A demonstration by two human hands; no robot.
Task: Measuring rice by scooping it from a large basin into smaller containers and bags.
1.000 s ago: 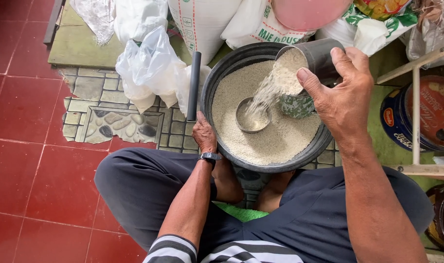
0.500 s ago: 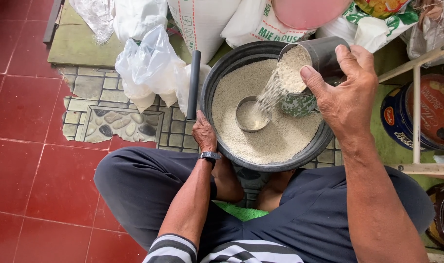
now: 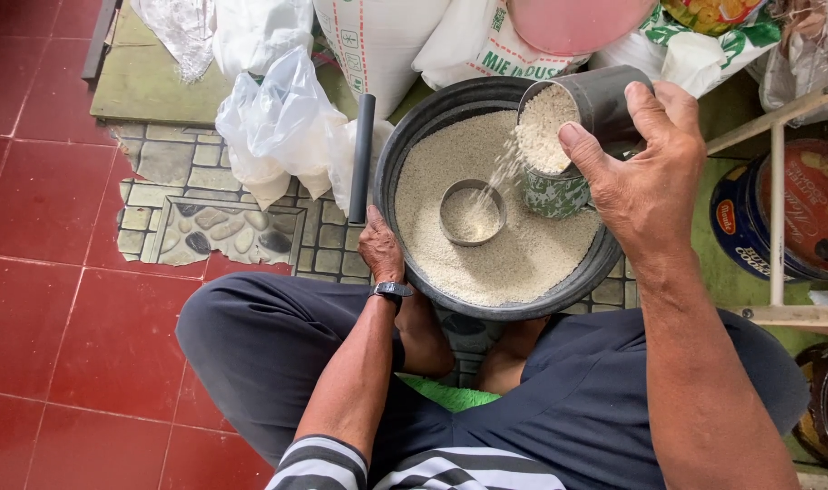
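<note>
The right hand grips a tilted grey metal can, spilling rice into the round black basin; the left hand clasps the basin's rim.

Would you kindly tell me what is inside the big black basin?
The black basin holds white rice, a small round tin sunk in it, and a patterned can under the tilted pouring can. The basin's bottom is covered by rice.

Matt dark plastic basin holds dry, grainy rice; dull metal can at two o'clock; crinkly glossy bags at nine; smooth red floor tiles.
</note>
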